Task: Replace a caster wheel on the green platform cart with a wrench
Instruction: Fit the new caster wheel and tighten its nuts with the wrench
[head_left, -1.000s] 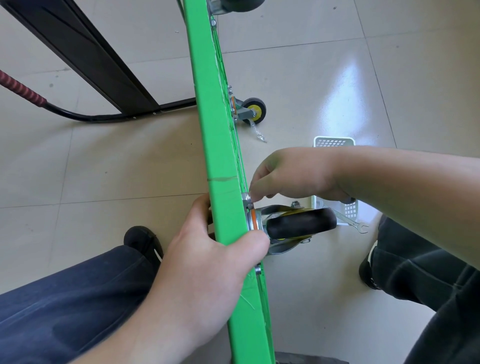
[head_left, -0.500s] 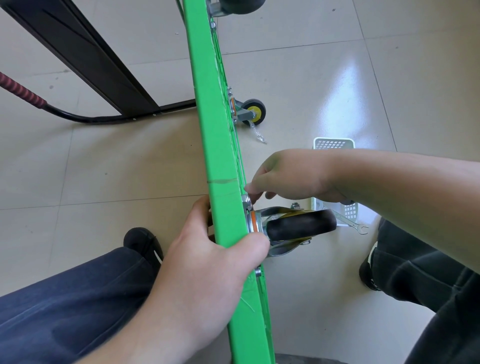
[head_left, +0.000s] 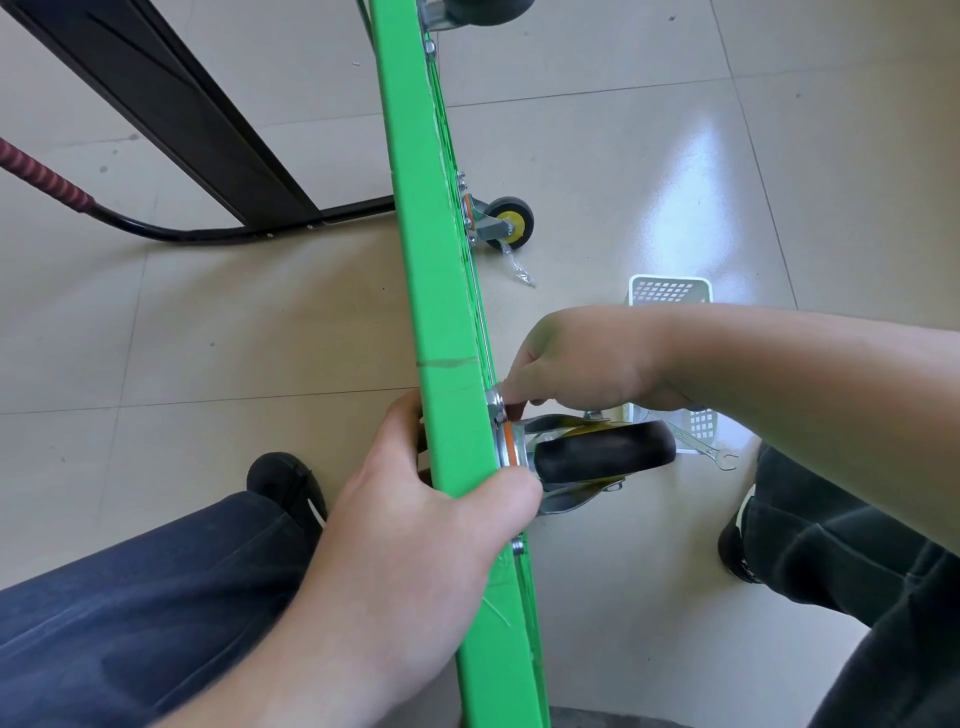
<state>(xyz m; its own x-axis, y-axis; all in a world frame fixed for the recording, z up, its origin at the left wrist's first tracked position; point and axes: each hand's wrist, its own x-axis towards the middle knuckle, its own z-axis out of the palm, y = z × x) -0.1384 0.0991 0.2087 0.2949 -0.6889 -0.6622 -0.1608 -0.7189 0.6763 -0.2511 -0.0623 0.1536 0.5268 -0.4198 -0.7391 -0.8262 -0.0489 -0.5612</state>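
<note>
We had the green platform cart (head_left: 431, 312) standing on its edge on the tiled floor (head_left: 208, 338), deck toward our left knee and underside toward the right. Our left hand (head_left: 415, 551) clamped the deck edge, fingers curled over it and thumb tip resting by the caster plate. The caster wheel (head_left: 605, 451) we were working on stuck out sideways from the underside, just above that thumb. Over the last second almost nothing moved — only our right hand (head_left: 587, 364) shifted a little along the plate, its fingertips (head_left: 511, 397) pinched at a small fastener at the plate's upper corner; whether nut or bolt head, we could not tell. We judged this was finger-turning, so the fastener was either freshly loosened or being started by hand. The wrench (head_left: 709, 451) lay unused on the floor beyond the wheel, its open end pointing right. Beside it stood a small white basket (head_left: 667, 293) — mostly hidden behind our forearm, its contents not visible
</note>
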